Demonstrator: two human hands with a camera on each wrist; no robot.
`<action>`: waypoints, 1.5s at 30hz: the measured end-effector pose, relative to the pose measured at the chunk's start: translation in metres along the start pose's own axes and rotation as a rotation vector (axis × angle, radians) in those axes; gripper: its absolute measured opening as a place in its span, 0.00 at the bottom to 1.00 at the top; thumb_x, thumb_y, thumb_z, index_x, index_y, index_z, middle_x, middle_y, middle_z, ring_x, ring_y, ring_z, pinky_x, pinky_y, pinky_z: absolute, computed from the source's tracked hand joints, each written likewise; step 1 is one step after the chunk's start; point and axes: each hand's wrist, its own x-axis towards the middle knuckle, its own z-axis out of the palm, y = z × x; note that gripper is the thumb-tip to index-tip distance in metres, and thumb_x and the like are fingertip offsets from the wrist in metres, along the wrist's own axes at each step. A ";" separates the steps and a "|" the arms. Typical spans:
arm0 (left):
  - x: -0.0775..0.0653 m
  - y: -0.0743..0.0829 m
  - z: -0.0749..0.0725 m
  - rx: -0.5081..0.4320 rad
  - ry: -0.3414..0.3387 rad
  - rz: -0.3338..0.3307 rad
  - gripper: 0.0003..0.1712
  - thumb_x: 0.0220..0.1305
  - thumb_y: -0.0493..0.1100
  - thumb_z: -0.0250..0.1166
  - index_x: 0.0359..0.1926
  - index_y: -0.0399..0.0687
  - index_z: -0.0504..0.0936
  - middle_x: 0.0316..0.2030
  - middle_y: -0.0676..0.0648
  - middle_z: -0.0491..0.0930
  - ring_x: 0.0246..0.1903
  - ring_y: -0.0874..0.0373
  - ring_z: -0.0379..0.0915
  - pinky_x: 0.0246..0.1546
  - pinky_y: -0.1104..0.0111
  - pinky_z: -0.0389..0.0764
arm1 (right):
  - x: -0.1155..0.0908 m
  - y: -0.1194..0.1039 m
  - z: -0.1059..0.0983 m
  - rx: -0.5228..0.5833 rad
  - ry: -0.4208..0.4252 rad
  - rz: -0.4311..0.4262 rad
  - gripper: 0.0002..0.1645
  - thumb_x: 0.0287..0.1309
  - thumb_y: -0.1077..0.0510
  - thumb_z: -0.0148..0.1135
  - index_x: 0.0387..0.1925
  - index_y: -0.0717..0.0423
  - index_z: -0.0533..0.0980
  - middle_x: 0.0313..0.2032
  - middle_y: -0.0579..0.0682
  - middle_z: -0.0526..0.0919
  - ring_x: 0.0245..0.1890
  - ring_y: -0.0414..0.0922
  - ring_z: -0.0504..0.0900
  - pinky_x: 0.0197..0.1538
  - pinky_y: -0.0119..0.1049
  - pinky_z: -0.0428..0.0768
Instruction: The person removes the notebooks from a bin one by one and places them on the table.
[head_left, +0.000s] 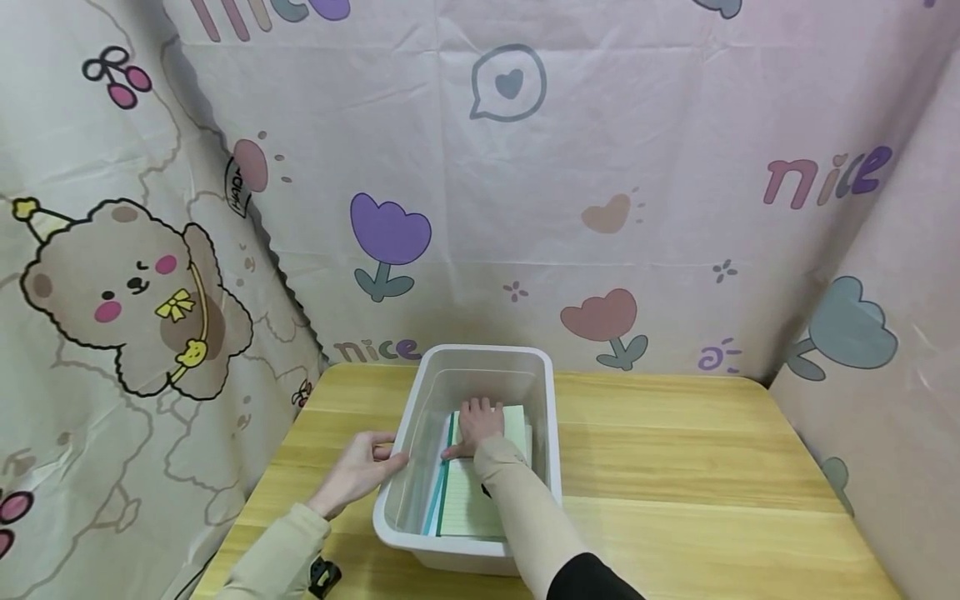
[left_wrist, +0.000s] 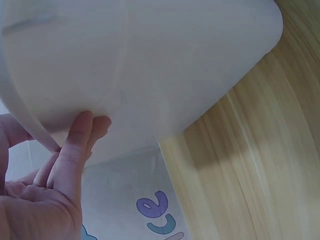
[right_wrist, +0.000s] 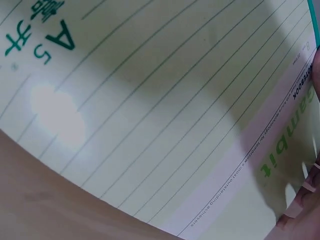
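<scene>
A white plastic bin [head_left: 551, 417] stands on the table, and a pale green lined notebook [head_left: 472, 504] with a green spine lies inside it. Under its left side, a light blue edge [head_left: 432, 500] of another flat item shows. My left hand [head_left: 358, 473] holds the bin's left rim, thumb on top and fingers [left_wrist: 75, 145] against the outer wall. Inside the bin, my right hand [head_left: 480, 425] rests on the notebook's far half with fingers spread forward and the thumb by the spine. Close up, the right wrist view shows the printed cover [right_wrist: 150, 100], with fingertips [right_wrist: 305, 190] at its edge.
The wooden table [head_left: 675, 467] extends to both sides of the bin. A patterned cloth [head_left: 675, 125] hangs behind it, with more cloth at left and right. A small black device [head_left: 324, 577] sits at the left wrist.
</scene>
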 end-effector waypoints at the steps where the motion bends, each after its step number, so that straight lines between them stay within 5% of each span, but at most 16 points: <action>1: 0.000 0.001 0.001 -0.002 0.002 -0.002 0.27 0.68 0.36 0.62 0.61 0.21 0.72 0.45 0.26 0.85 0.40 0.41 0.87 0.37 0.57 0.90 | 0.000 0.000 0.000 0.005 0.001 -0.002 0.64 0.28 0.15 0.69 0.62 0.52 0.71 0.58 0.51 0.79 0.60 0.50 0.75 0.65 0.52 0.75; 16: -0.002 0.007 0.010 0.048 0.140 -0.071 0.21 0.65 0.34 0.63 0.54 0.23 0.79 0.41 0.28 0.87 0.35 0.46 0.88 0.33 0.58 0.90 | 0.001 0.003 -0.006 0.082 0.075 -0.065 0.55 0.39 0.14 0.61 0.50 0.55 0.72 0.50 0.53 0.79 0.52 0.49 0.73 0.62 0.44 0.73; 29: -0.002 0.007 0.013 0.067 0.158 -0.061 0.19 0.65 0.34 0.63 0.54 0.24 0.80 0.43 0.28 0.86 0.37 0.43 0.88 0.33 0.57 0.90 | 0.004 0.000 -0.017 0.057 0.189 -0.036 0.43 0.47 0.21 0.63 0.46 0.53 0.73 0.43 0.52 0.83 0.46 0.49 0.78 0.52 0.42 0.75; 45: 0.000 0.008 0.012 0.099 0.157 -0.062 0.21 0.66 0.34 0.62 0.56 0.23 0.78 0.45 0.26 0.85 0.39 0.39 0.88 0.35 0.56 0.90 | 0.013 0.003 -0.087 -0.006 0.292 -0.103 0.38 0.51 0.23 0.59 0.40 0.52 0.74 0.39 0.51 0.84 0.40 0.49 0.79 0.47 0.41 0.77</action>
